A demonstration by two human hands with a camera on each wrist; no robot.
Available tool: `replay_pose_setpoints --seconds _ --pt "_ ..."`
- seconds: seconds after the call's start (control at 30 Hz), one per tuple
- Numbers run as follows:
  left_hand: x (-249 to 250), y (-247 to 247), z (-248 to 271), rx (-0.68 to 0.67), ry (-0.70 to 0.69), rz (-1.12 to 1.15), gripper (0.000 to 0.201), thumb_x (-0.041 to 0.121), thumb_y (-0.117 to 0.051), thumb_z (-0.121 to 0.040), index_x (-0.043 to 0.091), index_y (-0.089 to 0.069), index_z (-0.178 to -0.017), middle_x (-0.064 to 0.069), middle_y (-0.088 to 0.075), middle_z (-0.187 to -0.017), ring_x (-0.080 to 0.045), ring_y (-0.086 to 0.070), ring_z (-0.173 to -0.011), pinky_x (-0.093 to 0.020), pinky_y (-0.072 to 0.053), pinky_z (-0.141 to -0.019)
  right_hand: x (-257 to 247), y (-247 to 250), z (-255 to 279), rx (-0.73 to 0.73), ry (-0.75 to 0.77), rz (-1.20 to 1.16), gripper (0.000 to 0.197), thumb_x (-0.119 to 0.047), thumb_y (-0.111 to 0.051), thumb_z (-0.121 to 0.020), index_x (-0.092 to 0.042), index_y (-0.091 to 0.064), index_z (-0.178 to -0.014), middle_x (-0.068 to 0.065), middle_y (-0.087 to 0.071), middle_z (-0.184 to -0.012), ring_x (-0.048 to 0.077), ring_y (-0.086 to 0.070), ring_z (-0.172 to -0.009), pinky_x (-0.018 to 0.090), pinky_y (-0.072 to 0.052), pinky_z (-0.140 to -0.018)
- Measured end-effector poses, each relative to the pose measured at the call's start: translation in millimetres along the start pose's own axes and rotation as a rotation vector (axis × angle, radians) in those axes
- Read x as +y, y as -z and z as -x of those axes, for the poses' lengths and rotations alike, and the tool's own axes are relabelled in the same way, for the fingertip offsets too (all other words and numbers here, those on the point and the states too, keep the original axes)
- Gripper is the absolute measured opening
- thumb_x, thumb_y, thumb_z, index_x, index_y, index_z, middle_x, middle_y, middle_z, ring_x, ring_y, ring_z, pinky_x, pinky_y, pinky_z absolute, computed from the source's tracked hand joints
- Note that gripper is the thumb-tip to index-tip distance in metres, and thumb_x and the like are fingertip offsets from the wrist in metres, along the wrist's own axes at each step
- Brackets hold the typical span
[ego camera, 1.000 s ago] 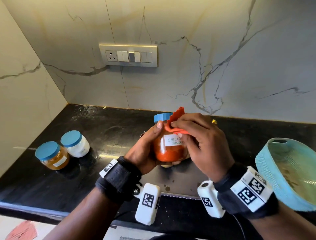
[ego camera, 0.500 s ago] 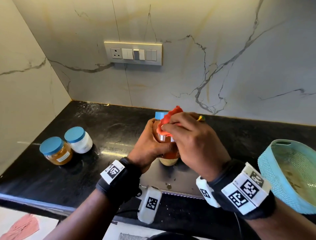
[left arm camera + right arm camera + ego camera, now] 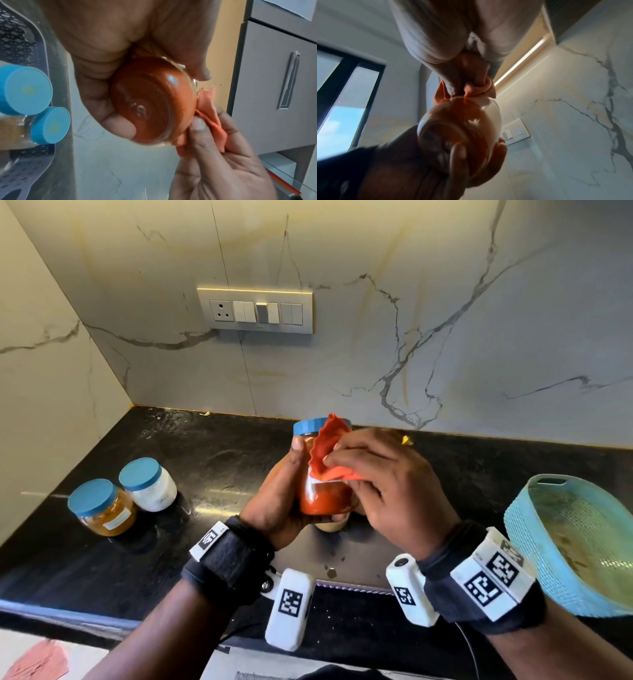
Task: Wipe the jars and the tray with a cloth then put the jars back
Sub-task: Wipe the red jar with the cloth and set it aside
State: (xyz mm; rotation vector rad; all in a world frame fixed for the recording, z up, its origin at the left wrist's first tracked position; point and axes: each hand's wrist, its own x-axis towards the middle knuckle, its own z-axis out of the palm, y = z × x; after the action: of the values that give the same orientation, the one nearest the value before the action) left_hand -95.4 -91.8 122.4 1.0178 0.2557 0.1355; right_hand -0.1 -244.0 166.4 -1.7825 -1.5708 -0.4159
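Note:
My left hand [image 3: 277, 494] grips a glass jar of red chilli powder [image 3: 322, 501] with a blue lid [image 3: 308, 426], held upright above the counter. My right hand [image 3: 376, 481] pinches an orange cloth [image 3: 325, 453] and presses it against the jar's side, over the white label. From below, the left wrist view shows the jar's base [image 3: 150, 100] cupped in my left fingers, with the cloth [image 3: 209, 112] beside it. The jar [image 3: 460, 128] and the cloth [image 3: 476, 83] also show in the right wrist view. The teal tray [image 3: 534, 553] stands at the right, tilted.
Two more blue-lidded jars stand on the black counter at the left: an amber one [image 3: 102, 508] and a white one [image 3: 149, 484]. Another jar [image 3: 330, 525] sits partly hidden under my hands. The marble wall with a switch panel [image 3: 255, 310] lies behind.
The cloth slid up the jar toward the lid half a second ago and now sits back over the label. The jar stays in my left hand.

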Motion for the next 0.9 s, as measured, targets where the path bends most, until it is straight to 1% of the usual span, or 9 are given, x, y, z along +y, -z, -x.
replay_pose_setpoints --seconds 0.1,0.17,0.27,0.37,0.5,0.6,0.73,0.83,0.9 --pt "-3 1 -2 0.047 -0.053 0.059 0.085 0.07 -0.065 -0.08 0.01 -0.055 -0.14 -0.022 -0.062 -0.125 -0.03 -0.063 -0.108 -0.048 -0.052 -0.093 -15 -4 18 -0.113 0.189 0.187 0.025 0.0 -0.061 -0.09 -0.011 -0.073 -0.108 0.004 -0.067 -0.111 0.02 -0.06 -0.102 0.031 -0.051 -0.09" --pt "-5 1 0 0.046 -0.06 0.051 0.081 0.067 -0.063 -0.086 0.008 -0.055 -0.14 -0.02 -0.063 -0.124 -0.028 -0.064 -0.108 -0.042 -0.052 -0.091 -14 -3 23 -0.178 0.272 0.225 0.023 -0.002 -0.059 -0.093 -0.011 -0.073 -0.11 0.004 -0.067 -0.112 0.021 -0.058 -0.104 0.032 -0.052 -0.092" --pt "-7 -4 2 0.028 -0.003 0.019 0.077 0.072 -0.063 -0.083 0.018 -0.057 -0.138 -0.017 -0.068 -0.117 -0.03 -0.069 -0.092 -0.043 -0.053 -0.075 4 3 14 -0.083 0.139 0.11 0.024 -0.001 -0.059 -0.091 -0.011 -0.075 -0.107 0.005 -0.067 -0.113 0.022 -0.062 -0.105 0.037 -0.055 -0.092" --pt "-6 -10 1 0.013 -0.035 0.004 0.092 0.074 -0.073 -0.071 0.017 -0.054 -0.14 -0.018 -0.066 -0.115 -0.035 -0.068 -0.086 -0.039 -0.054 -0.064 15 5 6 0.045 -0.06 -0.021 0.031 0.008 -0.066 -0.084 -0.012 -0.076 -0.106 0.004 -0.067 -0.114 0.02 -0.064 -0.109 0.039 -0.054 -0.092" --pt "0 -10 1 0.016 -0.029 0.079 0.081 0.072 -0.063 -0.077 0.012 -0.06 -0.132 -0.015 -0.067 -0.103 -0.025 -0.067 -0.077 -0.037 -0.054 -0.062 -1 0 19 0.019 0.03 0.025 0.025 0.001 -0.061 -0.09 -0.011 -0.077 -0.105 0.005 -0.067 -0.116 0.022 -0.063 -0.108 0.034 -0.053 -0.094" --pt "1 -3 0 0.019 -0.014 0.15 0.07 0.064 -0.05 -0.087 0.01 -0.061 -0.131 -0.017 -0.067 -0.107 -0.025 -0.067 -0.089 -0.038 -0.057 -0.077 -9 -3 33 -0.036 0.136 0.083 0.022 -0.006 -0.058 -0.095 -0.012 -0.078 -0.101 0.004 -0.07 -0.114 0.021 -0.064 -0.104 0.019 -0.041 -0.104" --pt "4 -9 1 -0.002 0.001 0.091 0.06 0.065 -0.044 -0.087 0.022 -0.072 -0.118 -0.013 -0.07 -0.101 -0.027 -0.066 -0.079 -0.038 -0.05 -0.066 5 4 18 0.076 0.044 -0.018 0.023 0.005 -0.063 -0.086 -0.009 -0.077 -0.099 0.004 -0.07 -0.109 0.019 -0.065 -0.103 0.031 -0.054 -0.092" --pt "4 -15 2 0.005 -0.007 0.078 0.056 0.065 -0.042 -0.089 0.025 -0.074 -0.112 -0.014 -0.07 -0.103 -0.03 -0.068 -0.08 -0.037 -0.053 -0.061 16 10 -1 0.178 -0.094 -0.138 0.029 0.013 -0.069 -0.08 -0.008 -0.076 -0.099 0.003 -0.069 -0.108 0.015 -0.066 -0.106 0.034 -0.054 -0.093" --pt "4 -15 1 0.008 -0.023 0.095 0.055 0.064 -0.041 -0.093 0.025 -0.075 -0.112 -0.013 -0.071 -0.103 -0.029 -0.069 -0.081 -0.036 -0.055 -0.059 13 10 1 0.174 -0.096 -0.144 0.03 0.013 -0.069 -0.08 -0.008 -0.076 -0.1 0.003 -0.069 -0.109 0.014 -0.065 -0.107 0.032 -0.053 -0.095"
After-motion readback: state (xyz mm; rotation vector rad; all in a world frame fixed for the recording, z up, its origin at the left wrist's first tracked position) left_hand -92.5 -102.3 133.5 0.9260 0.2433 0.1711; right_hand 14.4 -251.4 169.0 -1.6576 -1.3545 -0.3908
